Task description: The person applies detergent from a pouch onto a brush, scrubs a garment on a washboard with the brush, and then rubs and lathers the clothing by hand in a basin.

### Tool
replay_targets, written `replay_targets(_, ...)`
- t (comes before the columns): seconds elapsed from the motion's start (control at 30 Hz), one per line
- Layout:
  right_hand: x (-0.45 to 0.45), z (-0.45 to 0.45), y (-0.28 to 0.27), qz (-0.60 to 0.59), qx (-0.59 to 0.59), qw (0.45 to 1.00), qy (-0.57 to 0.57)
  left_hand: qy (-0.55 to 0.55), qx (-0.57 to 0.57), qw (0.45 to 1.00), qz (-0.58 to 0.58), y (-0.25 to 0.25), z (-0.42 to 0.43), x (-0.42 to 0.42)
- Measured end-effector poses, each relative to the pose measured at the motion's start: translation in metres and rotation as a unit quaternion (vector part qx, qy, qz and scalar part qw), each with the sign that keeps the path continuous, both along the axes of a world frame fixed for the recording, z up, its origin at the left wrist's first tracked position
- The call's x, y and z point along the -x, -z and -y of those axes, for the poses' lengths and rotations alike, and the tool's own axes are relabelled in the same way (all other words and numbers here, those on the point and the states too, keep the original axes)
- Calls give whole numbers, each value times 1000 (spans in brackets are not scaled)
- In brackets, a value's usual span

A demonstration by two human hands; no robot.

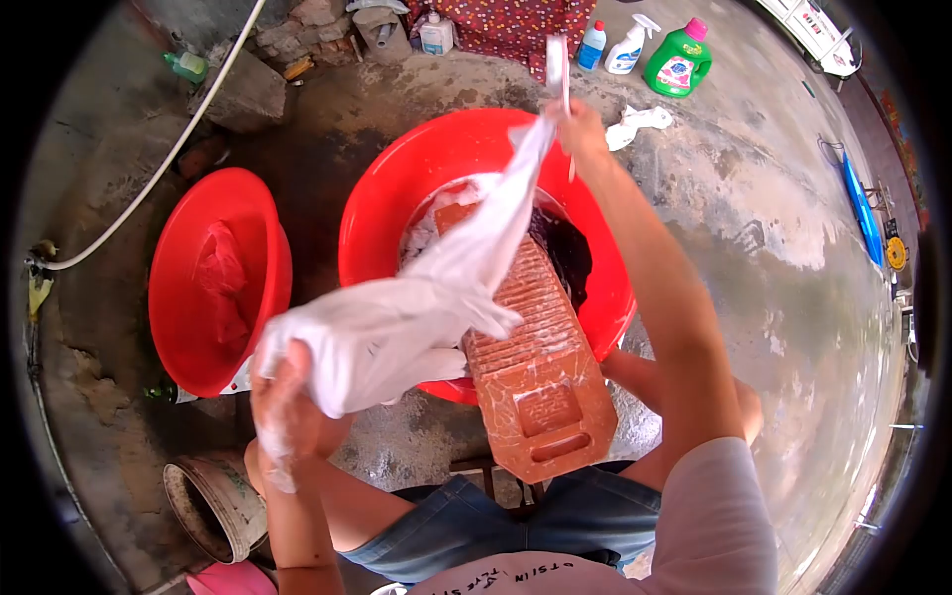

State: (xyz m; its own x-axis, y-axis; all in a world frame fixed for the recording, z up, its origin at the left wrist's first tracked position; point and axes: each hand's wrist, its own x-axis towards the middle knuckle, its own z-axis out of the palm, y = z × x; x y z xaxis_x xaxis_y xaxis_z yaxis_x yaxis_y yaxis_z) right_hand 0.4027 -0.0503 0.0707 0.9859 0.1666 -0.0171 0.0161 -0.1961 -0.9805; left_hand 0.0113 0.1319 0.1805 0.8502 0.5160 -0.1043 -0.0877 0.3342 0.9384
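A wet white cloth (397, 317) is stretched diagonally between my two hands, above a large red basin (382, 188). My left hand (286, 397), with suds on it, grips its lower left end. At the upper right, my right hand (580, 131) is closed on the cloth's other end and on a brush (557, 67) with a pale handle. Below the cloth an orange-brown washboard (540, 367) leans in the basin, its handle end towards me. Foamy water and dark fabric (562, 253) show inside the basin.
A smaller red basin (178, 297) holding a red item is at the left, above a dirty bucket (213, 506). A green detergent bottle (679, 59), a spray bottle (627, 50) and a blue bottle (592, 47) stand beyond. A white cloth piece (640, 124) lies on the floor.
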Motion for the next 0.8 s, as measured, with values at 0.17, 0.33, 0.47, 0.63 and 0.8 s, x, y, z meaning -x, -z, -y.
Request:
replay_targets(0.17, -62, -36, -109, 244, 95, 962, 70, -71, -127, 981, 132, -57, 16, -7)
replay_targets(0.33, -79, -26, -110, 257, 252, 932, 33, 143, -472, 866, 77, -25, 86, -38)
replay_targets(0.47, -39, 11, -53, 203, 460, 840, -206, 235, -566, 788, -48, 105, 167, -33)
replay_targets(0.63, 79, 90, 20, -21, 339, 858, -385, 377, -591, 708, -81, 171, 186, -4)
replay_targets(0.8, 184, 119, 86, -66, 373, 876, -298, 346, -661, 658, -103, 159, 162, -18)
